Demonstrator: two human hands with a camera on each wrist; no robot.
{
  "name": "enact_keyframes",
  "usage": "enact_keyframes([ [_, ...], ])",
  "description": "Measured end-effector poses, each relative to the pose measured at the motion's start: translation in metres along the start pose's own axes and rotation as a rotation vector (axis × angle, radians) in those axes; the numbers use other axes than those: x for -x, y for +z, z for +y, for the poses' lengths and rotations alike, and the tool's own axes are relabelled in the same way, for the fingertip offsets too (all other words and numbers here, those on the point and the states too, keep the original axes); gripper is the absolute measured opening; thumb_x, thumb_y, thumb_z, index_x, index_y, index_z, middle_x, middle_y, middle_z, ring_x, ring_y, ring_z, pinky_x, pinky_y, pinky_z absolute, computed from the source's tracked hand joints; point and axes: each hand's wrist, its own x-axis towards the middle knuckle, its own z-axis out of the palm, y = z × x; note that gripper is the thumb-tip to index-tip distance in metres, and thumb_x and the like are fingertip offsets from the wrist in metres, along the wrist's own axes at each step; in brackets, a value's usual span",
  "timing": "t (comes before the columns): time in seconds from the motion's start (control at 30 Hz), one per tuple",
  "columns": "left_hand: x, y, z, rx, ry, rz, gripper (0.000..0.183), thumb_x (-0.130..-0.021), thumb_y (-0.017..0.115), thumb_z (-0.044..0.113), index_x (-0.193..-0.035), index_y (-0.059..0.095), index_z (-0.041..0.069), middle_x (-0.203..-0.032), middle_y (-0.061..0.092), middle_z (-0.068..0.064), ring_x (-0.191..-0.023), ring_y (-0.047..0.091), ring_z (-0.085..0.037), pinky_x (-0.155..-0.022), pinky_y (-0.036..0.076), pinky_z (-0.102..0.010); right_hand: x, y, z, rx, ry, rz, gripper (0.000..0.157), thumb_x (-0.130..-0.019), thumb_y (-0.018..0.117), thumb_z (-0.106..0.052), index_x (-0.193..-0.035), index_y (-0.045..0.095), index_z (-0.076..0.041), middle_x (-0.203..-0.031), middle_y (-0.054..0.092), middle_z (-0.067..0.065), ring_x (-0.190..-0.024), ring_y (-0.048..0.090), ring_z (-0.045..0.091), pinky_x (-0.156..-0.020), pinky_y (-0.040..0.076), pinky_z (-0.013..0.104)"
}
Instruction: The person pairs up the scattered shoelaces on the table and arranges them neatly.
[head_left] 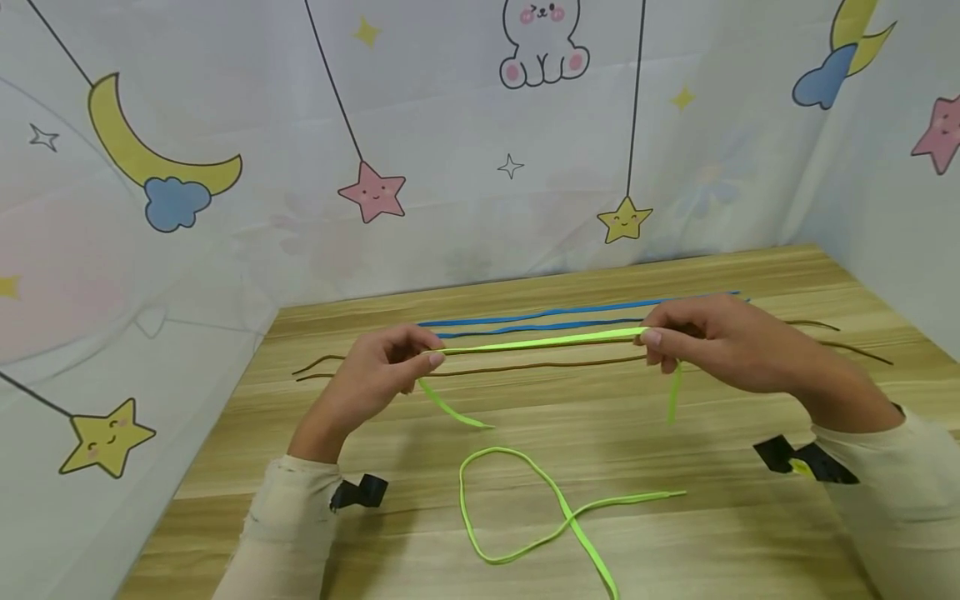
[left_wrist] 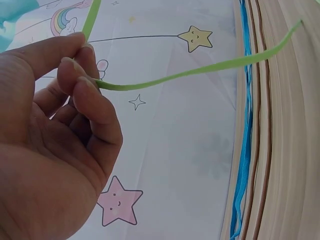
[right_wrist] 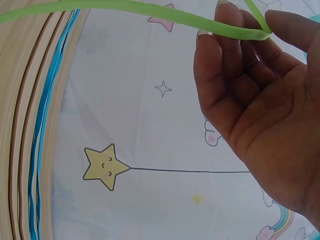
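A neon green flat shoelace [head_left: 547,340] is stretched between both hands over the table. My left hand [head_left: 375,371] pinches it near one end between thumb and fingers, and a short tail [left_wrist: 190,72] hangs from that grip. The other end is pinched by my right hand [head_left: 712,342], its own tail [right_wrist: 150,9] dangling below. On the wood in front of me lies a second green shoelace [head_left: 517,454], looped once and crossing itself. Behind the held lace, two brown laces [head_left: 555,365] and two blue laces [head_left: 517,319] run across the table, partly covered by the hands.
The wood-grain table [head_left: 420,533] ends at a white curtain [head_left: 465,125] printed with stars, moons and a bear, which rises behind it and along both sides. Black tape pieces [head_left: 360,492] show at the sleeves.
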Motion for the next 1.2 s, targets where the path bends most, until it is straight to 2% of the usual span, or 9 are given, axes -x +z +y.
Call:
enact_keyframes([
  [0.23,0.0,-0.002,-0.001,-0.016,0.0,0.009,0.016,-0.092,0.06,0.019,-0.101,0.063,0.007,-0.079,0.053,-0.013,-0.063,0.047,-0.023,-0.055,0.043,-0.03,0.001,-0.002,0.002,0.021,0.058,0.0,0.018,-0.099,0.047,-0.024,-0.087,0.06,-0.028,-0.082,0.06,-0.007,-0.074,0.057,0.008,-0.064,0.046,0.028],
  [0.43,0.0,-0.006,-0.004,-0.017,-0.03,0.015,0.018,-0.092,0.06,0.021,-0.104,0.062,0.007,-0.084,0.054,-0.016,-0.066,0.048,-0.022,-0.057,0.045,-0.031,0.001,-0.003,0.007,0.037,0.06,0.009,0.018,-0.098,0.048,-0.023,-0.085,0.06,-0.027,-0.08,0.06,-0.007,-0.073,0.057,0.008,-0.061,0.046,0.028],
  [0.53,-0.002,-0.007,-0.01,-0.015,-0.026,0.019,0.017,-0.092,0.06,0.022,-0.103,0.062,0.008,-0.084,0.053,-0.018,-0.066,0.048,-0.023,-0.056,0.045,-0.031,0.002,-0.004,0.009,0.037,0.073,0.01,0.017,-0.098,0.049,-0.024,-0.087,0.061,-0.026,-0.08,0.061,-0.007,-0.073,0.058,0.009,-0.062,0.047,0.029],
  [0.67,-0.005,-0.01,-0.026,-0.014,-0.029,0.028,0.02,-0.091,0.061,0.027,-0.103,0.062,0.012,-0.084,0.053,-0.02,-0.066,0.048,-0.023,-0.056,0.045,-0.032,0.002,-0.006,0.011,0.036,0.101,0.017,0.017,-0.098,0.049,-0.026,-0.086,0.061,-0.026,-0.08,0.061,-0.009,-0.074,0.058,0.009,-0.063,0.047,0.03],
  [0.8,-0.008,-0.013,-0.039,-0.018,-0.031,0.044,0.024,-0.089,0.062,0.035,-0.103,0.063,0.015,-0.082,0.052,-0.016,-0.064,0.048,-0.024,-0.056,0.046,-0.033,0.003,-0.007,0.013,0.038,0.127,0.027,0.018,-0.098,0.049,-0.026,-0.085,0.061,-0.027,-0.079,0.061,-0.009,-0.073,0.058,0.011,-0.062,0.046,0.029],
  [0.87,-0.008,-0.014,-0.042,-0.014,-0.031,0.053,0.024,-0.089,0.062,0.036,-0.103,0.063,0.016,-0.08,0.051,-0.013,-0.062,0.047,-0.024,-0.056,0.046,-0.034,0.003,-0.008,0.015,0.038,0.133,0.027,0.018,-0.098,0.048,-0.026,-0.085,0.061,-0.027,-0.079,0.061,-0.009,-0.073,0.058,0.01,-0.061,0.046,0.029],
  [1.1,-0.009,-0.016,-0.05,0.003,-0.077,0.065,0.027,-0.088,0.063,0.038,-0.103,0.063,0.015,-0.086,0.053,-0.016,-0.067,0.049,-0.025,-0.057,0.046,-0.034,0.005,-0.011,0.023,0.055,0.171,0.026,0.018,-0.098,0.048,-0.029,-0.085,0.059,-0.024,-0.079,0.059,-0.007,-0.072,0.057,0.011,-0.06,0.046,0.029],
  [1.2,-0.009,-0.018,-0.055,0.004,-0.076,0.06,0.028,-0.088,0.062,0.038,-0.103,0.062,0.014,-0.085,0.052,-0.012,-0.066,0.048,-0.024,-0.056,0.046,-0.034,0.005,-0.013,0.027,0.061,0.176,0.031,0.019,-0.098,0.048,-0.028,-0.084,0.059,-0.022,-0.079,0.059,-0.007,-0.071,0.057,0.011,-0.061,0.045,0.03],
])
